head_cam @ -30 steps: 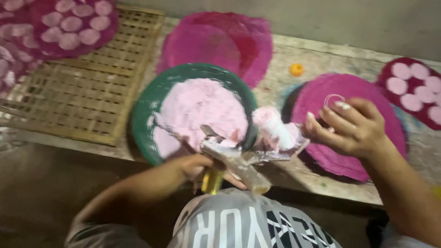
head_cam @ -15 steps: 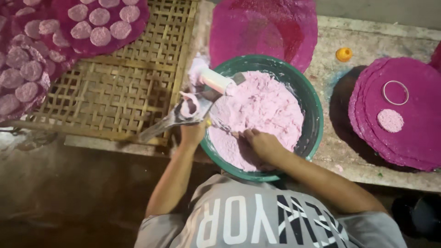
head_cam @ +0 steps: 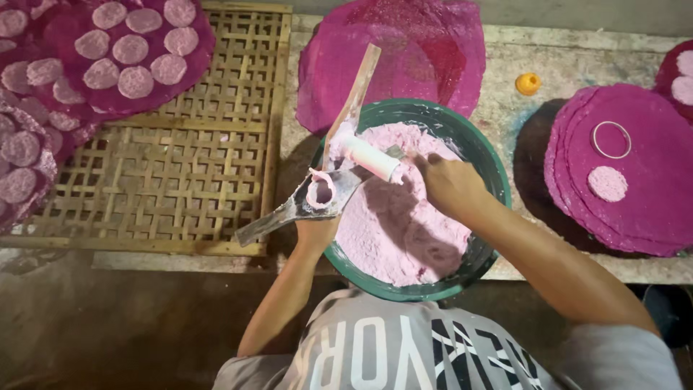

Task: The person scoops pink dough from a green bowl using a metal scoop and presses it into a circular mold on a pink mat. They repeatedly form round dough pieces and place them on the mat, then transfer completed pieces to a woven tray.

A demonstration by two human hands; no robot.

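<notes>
A green bowl (head_cam: 503, 189) holds pale pink powdery dough (head_cam: 404, 227). My left hand (head_cam: 316, 232) grips a metal press tool (head_cam: 303, 206) from below, at the bowl's left rim. The tool carries a small round cup caked with pink dough (head_cam: 320, 192) and a wooden stick (head_cam: 355, 92) slanting up and away. My right hand (head_cam: 449, 185) is over the dough inside the bowl. Its fingers close on the end of a white cylinder (head_cam: 368, 157) that lies across the tool.
A woven bamboo rack (head_cam: 180, 170) lies to the left. Magenta mats with several pink discs (head_cam: 123, 54) sit at far left. A stack of magenta round mats (head_cam: 642, 195) at right bears a metal ring (head_cam: 611, 139) and one pink disc (head_cam: 608, 183). An orange cap (head_cam: 528, 84) rests on the bench.
My right hand left the magenta stack at right and came into the bowl, onto the white cylinder. The tool moved to the bowl's left rim.
</notes>
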